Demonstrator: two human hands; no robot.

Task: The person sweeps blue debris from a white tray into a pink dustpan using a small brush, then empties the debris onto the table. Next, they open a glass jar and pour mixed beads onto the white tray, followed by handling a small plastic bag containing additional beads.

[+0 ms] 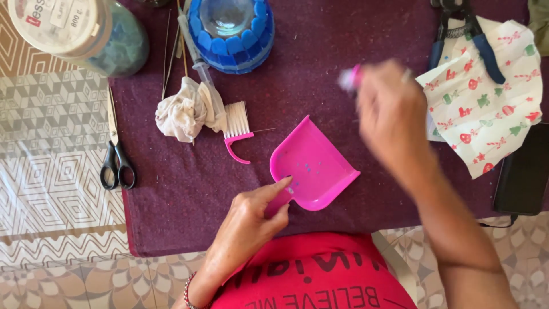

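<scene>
Pinks and purples are dominating the middle of the frame.
A bright pink dustpan point(313, 166), speckled with tiny blue and white bits, is lying on a dark plum cloth point(189, 189); a pink-handled brush point(235, 131) with white bristles is showing left of it beside an off-white rag point(183, 114). At upper centre a blue-studded bowl point(231, 31) is gleaming, and at upper left a teal jar point(86, 31) is wearing a cream lid. Black-handled scissors point(116, 154) are resting at left on a grey-and-tan geometric mat point(51, 126). At right, white paper point(486, 103) is carrying red and green festive prints, with blue-handled pliers point(466, 34) above.
</scene>
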